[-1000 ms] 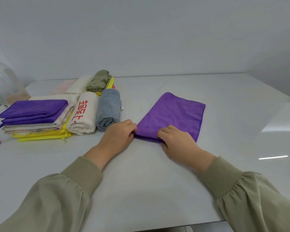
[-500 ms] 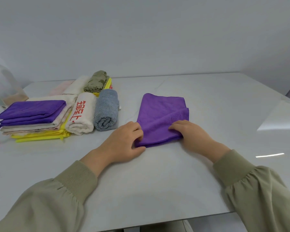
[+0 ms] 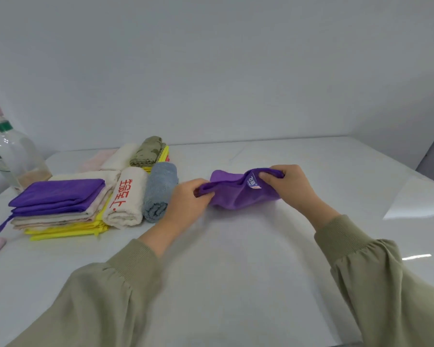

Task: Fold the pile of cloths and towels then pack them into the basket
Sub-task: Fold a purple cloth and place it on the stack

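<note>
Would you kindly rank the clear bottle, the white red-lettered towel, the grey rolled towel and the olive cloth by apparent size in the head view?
Largest to smallest:
clear bottle, partly cropped
white red-lettered towel
grey rolled towel, only slightly smaller
olive cloth, though it lies farther back

1 view only, worn on the person's head. It faces forward and down across the white tabletop toward a plain wall. The sleeves fill the bottom corners; the left hand and right hand hold a purple cloth around mid-frame, near the lens. The wide angle bends the edges, so the bottle at far left is probably distorted.
</note>
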### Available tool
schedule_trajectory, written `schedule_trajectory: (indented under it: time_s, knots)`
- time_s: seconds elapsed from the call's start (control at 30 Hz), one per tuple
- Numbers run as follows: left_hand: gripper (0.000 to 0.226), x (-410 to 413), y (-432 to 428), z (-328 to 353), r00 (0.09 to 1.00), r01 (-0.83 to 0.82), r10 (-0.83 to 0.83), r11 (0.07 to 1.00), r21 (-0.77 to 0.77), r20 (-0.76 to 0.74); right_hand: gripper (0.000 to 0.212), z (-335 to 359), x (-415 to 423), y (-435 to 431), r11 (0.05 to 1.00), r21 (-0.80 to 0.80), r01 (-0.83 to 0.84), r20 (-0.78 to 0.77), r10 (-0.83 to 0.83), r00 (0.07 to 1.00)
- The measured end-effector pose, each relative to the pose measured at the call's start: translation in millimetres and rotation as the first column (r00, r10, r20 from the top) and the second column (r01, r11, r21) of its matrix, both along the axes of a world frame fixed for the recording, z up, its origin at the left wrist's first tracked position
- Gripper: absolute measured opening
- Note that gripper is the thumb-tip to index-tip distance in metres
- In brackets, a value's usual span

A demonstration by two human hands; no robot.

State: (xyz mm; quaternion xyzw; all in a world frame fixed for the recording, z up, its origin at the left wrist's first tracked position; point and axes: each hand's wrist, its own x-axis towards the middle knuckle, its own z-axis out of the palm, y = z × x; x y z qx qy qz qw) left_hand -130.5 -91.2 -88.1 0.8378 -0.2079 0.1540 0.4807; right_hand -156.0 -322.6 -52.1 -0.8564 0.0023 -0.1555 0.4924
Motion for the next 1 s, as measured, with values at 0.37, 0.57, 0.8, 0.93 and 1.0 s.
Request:
schedule_trajectory:
  time_s: [0.37,0.57,0.8,0.93,1.0]
  knots:
    - [0.04,26,-1,126,0.985,-0.119,0.162,0.899,-0.422,0.067,0.013,122,9,0,0.964,0.232,-0.133,0.193,0.089,0.977]
    - [0.039,34,17,129,0.983,-0.14,0.18,0.862,-0.487,0.037,0.026,135,-3,4,0.959,0.175,-0.222,0.298,0.163,0.941]
    - [0.038,31,19,128,0.982,-0.148,0.187,0.864,-0.481,0.033,0.034,134,-5,6,0.972,0.017,-0.234,0.304,0.218,0.927]
    - [0.036,32,20,128,0.977,-0.165,0.209,0.88,-0.446,0.052,0.021,140,-4,2,0.962,0.004,-0.273,0.178,0.268,0.947]
    - [0.035,31,20,129,0.975,-0.163,0.212,0.891,-0.423,0.07,0.016,142,-3,1,0.964,-0.043,-0.264,0.137,0.268,0.954]
